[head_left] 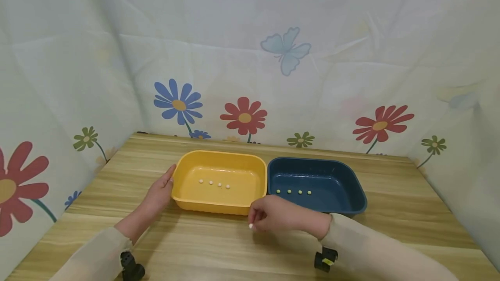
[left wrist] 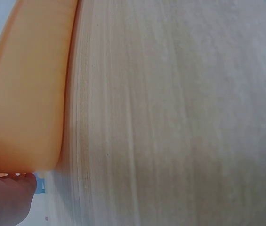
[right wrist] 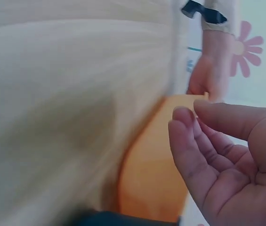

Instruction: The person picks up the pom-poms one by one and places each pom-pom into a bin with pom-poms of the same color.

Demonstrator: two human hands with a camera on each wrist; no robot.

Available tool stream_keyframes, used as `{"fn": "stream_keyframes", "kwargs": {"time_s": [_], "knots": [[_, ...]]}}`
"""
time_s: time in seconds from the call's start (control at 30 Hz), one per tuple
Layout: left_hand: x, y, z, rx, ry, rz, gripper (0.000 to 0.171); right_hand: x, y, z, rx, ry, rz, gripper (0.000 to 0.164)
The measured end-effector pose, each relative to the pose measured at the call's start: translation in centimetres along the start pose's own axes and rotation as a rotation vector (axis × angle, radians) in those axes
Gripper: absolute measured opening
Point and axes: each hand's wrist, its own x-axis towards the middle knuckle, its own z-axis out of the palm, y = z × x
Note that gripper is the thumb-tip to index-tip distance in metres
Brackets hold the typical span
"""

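A small white ball [head_left: 251, 226] is pinched between the thumb and fingertips of my right hand [head_left: 275, 214], just in front of the yellow basin [head_left: 218, 207]. In the right wrist view the fingers of the right hand [right wrist: 227, 160] are bent towards the thumb, and the ball cannot be made out there. My left hand [head_left: 158, 192] rests against the basin's left outer wall, its fingers fairly straight. Several white balls [head_left: 211, 182] lie in a row inside the yellow basin. In the left wrist view only part of the left hand [left wrist: 5, 200] shows, at the basin's end.
Touching or nearly touching the yellow basin's right side is a dark blue basin [head_left: 332, 205], with several pale green balls [head_left: 300, 192] in a row. Both stand on a wood-grain table [head_left: 207, 246]. A flower-printed cloth [head_left: 218, 55] hangs behind and at the sides.
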Motion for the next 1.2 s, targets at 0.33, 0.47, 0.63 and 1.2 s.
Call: {"fn": "stream_keyframes", "kwargs": {"time_s": [0.33, 0.47, 0.63, 1.2], "knots": [[-0.1, 0.1, 0.0, -0.001, -0.005, 0.005, 0.057, 1.6, -2.7, -3.6, 0.065, -0.024, 0.085, 0.005], [0.0, 0.1, 0.0, 0.002, 0.001, 0.009, 0.057, 2.8, -3.2, -5.2, 0.082, -0.034, 0.101, 0.007], [0.1, 0.0, 0.0, 0.006, 0.007, 0.018, 0.057, 4.3, -3.5, -6.5, 0.104, -0.041, 0.106, 0.009], [0.4, -0.3, 0.0, 0.026, 0.016, 0.014, 0.056, 9.9, -4.0, -9.2, 0.119, -0.061, 0.12, 0.013]]}}
